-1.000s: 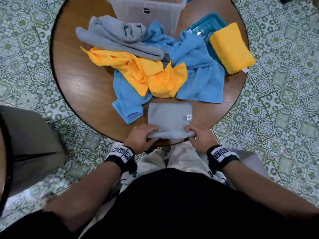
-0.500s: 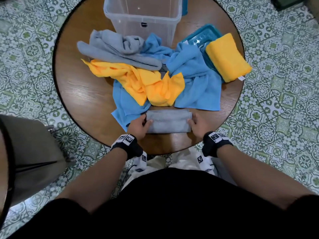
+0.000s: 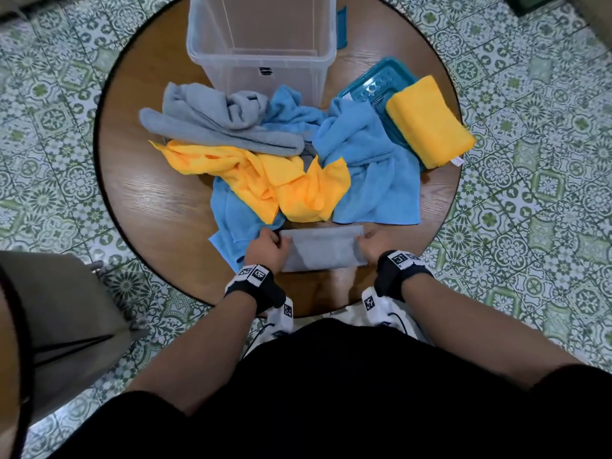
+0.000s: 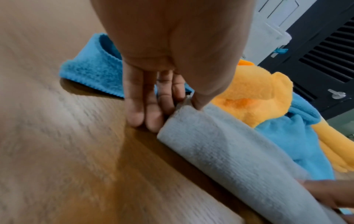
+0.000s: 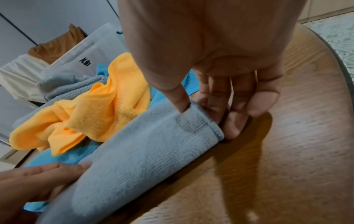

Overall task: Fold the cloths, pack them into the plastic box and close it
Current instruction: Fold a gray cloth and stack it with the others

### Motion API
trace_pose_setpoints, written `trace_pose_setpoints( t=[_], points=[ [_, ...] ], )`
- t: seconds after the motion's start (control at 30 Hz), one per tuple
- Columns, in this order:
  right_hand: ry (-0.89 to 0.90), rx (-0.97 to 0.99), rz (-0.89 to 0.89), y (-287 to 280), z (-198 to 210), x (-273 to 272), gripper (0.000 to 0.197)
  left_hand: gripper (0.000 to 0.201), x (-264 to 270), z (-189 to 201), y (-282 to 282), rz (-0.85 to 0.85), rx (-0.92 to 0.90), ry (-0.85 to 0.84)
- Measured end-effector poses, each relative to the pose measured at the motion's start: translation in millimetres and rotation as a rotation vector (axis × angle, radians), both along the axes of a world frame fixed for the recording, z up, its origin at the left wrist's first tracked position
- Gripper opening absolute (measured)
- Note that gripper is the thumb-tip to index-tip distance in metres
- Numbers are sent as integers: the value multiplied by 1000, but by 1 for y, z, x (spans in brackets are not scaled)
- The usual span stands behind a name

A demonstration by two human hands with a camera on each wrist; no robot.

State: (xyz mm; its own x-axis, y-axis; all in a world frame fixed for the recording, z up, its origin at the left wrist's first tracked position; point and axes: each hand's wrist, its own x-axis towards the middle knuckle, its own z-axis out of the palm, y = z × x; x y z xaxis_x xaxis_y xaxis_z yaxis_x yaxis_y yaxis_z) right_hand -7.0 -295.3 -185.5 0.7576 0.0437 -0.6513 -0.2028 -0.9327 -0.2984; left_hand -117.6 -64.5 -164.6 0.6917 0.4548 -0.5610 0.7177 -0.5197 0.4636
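Head view shows my left hand [image 3: 265,248] and right hand [image 3: 374,245] pinching the two ends of the folded grey cloth [image 3: 323,248] at six o'clock on the surface [image 3: 149,207], thumbs on top, fingers [image 4: 145,112] tucked underneath. I reckon I'm laying this fold over, so I want the edges lined up and the crease pressed flat before I let go. At twelve o'clock the plastic box [image 3: 261,38] stands open. One folded yellow cloth [image 3: 429,122] sits on the teal lid [image 3: 371,91] at two o'clock; the loose pile [image 3: 281,154] waits in the middle.
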Motion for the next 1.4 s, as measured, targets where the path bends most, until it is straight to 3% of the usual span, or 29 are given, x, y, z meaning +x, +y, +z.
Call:
trace_pose_setpoints(
  t=[0.1,0.2,0.27,0.3,0.4,0.5,0.57,0.6,0.67,0.73,0.83,0.93,1.03,1.1,1.2,1.3,1.4],
  points=[
    [20,5,-33,1,6,3,49,54,6,7,4,26,16,100],
    [134,70,-94,0,1,9,31,86,11,6,5,58,-121,154],
    [184,127,-212,5,21,4,27,109,12,4,4,108,-225,148],
    [220,154,-256,7,32,1,25,110,13,6,3,146,-291,146],
    [298,195,-235,-1,43,-2,29,70,15,15,-4,236,-478,65],
    [79,116,-71,-10,38,0,40,76,13,22,-7,214,-569,-59],
    [-90,57,47,-12,46,0,30,69,14,27,-8,155,-612,-102],
    [-139,85,96,-12,55,0,40,67,18,34,-12,106,-629,-118],
    [-144,284,255,-1,74,1,71,68,25,50,-13,-16,-638,-150],
    [-17,520,322,9,96,3,83,71,36,66,-16,-154,-652,-160],
    [253,661,250,12,109,7,70,64,59,82,-14,-232,-696,-159],
    [340,711,119,3,118,15,65,53,86,97,-10,-244,-660,-186],
    [199,581,254,-8,125,32,47,40,110,112,-9,-179,-622,-236],
    [98,566,247,-17,128,44,43,37,129,113,-13,-139,-564,-264],
    [-96,556,142,-37,123,63,39,35,164,109,-33,-44,-565,-281],
    [-178,562,30,-56,122,94,44,39,203,104,-57,20,-698,-278],
    [-252,625,-99,-78,129,137,39,37,253,106,-85,38,-684,-336]
  ],
)
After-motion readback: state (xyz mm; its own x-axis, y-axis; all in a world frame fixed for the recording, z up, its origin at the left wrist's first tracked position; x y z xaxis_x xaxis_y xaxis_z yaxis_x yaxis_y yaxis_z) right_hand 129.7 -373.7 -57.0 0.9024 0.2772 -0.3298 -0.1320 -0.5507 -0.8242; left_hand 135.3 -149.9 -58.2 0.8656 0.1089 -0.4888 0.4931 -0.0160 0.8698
